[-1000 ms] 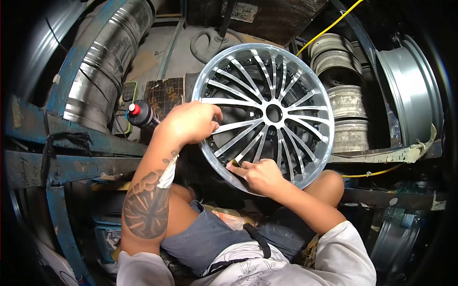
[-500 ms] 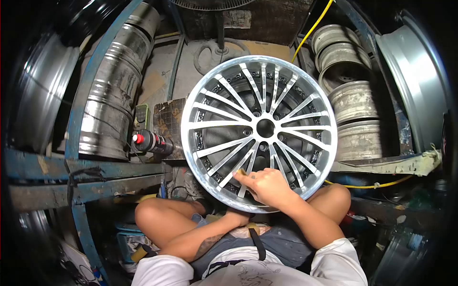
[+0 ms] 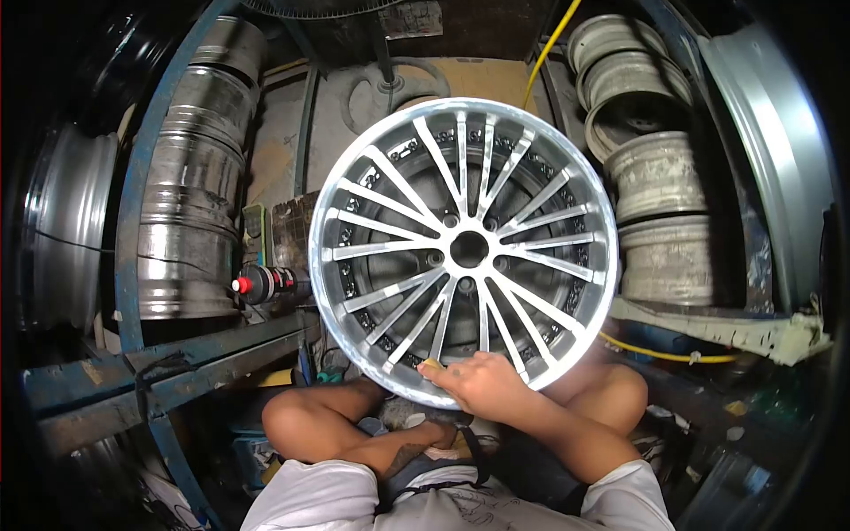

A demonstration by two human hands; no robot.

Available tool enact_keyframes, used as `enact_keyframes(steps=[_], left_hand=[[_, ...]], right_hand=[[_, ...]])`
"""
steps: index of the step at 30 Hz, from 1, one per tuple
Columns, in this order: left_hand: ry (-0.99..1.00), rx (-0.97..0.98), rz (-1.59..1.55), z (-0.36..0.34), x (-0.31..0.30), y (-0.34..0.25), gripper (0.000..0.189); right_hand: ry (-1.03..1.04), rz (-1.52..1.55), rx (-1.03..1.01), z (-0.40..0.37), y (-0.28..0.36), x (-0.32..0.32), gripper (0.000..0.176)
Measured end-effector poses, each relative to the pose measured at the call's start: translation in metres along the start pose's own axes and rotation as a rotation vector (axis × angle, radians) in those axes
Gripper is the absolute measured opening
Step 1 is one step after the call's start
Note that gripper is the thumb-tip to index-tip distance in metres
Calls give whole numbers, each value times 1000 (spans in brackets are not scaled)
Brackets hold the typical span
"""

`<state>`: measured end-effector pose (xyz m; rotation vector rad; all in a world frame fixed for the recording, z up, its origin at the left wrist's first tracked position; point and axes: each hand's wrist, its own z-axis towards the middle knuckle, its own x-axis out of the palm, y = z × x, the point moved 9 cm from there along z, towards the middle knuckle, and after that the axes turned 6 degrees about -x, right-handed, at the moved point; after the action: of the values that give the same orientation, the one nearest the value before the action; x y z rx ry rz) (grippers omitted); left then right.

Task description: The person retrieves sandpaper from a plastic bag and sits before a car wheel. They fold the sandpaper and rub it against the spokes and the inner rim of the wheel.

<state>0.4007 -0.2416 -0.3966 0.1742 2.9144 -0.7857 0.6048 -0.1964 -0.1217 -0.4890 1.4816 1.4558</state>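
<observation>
A silver multi-spoke wheel rim [image 3: 468, 250] faces up in front of my body. My right hand [image 3: 482, 382] is over its near edge, closed on a small yellowish pad [image 3: 430, 364] that touches the lower spoke ends. Below the rim's near edge, my left hand [image 3: 434, 434] is low by my lap, partly covered by the forearm and shadow; its fingers are hidden.
Stacked metal rims [image 3: 190, 195] stand at the left behind a blue metal frame [image 3: 142, 190]. More dull rims [image 3: 660, 177] are piled at the right. A dark bottle with a red cap [image 3: 264, 284] lies left of the wheel. A yellow hose [image 3: 551, 49] runs behind.
The view has shifted, and the wheel appears slightly larger and further left. My right hand with the pad has moved down towards the rim's near edge.
</observation>
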Motion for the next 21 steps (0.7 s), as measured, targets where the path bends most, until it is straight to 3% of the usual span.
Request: enact_keyframes(steps=[5, 10, 12, 14, 15, 16, 18, 19, 20, 21], left_hand=[[-67, -22, 76, 9, 24, -16, 32], [-436, 35, 52, -130, -83, -86, 30], [-445, 53, 75, -190, -106, -87, 26], [-211, 236, -173, -259, -126, -80, 27], [-361, 492, -281, -292, -145, -68, 27], [-549, 519, -299, -318, -174, -40, 25], [-1155, 46, -580, -385, -228, 34, 27], [-1377, -248, -484, -402, -238, 73, 32], [-1581, -559, -376, -419, -237, 109, 39], [-1603, -693, -338, -417, -231, 134, 47]], right_hand=[[-8, -67, 108, -19, 8, 10, 39], [47, -224, 74, -9, 20, 22, 43], [77, -278, 21, 1, 24, 34, 40], [138, -263, 50, 4, 14, 58, 37], [178, -312, 3, 6, 16, 65, 36], [216, -362, -41, 9, 18, 71, 36], [76, -381, -32, 17, 27, 68, 42], [-7, -377, -34, 21, 29, 66, 42], [42, -403, -12, 24, 26, 70, 41], [89, -427, 11, 27, 26, 71, 41]])
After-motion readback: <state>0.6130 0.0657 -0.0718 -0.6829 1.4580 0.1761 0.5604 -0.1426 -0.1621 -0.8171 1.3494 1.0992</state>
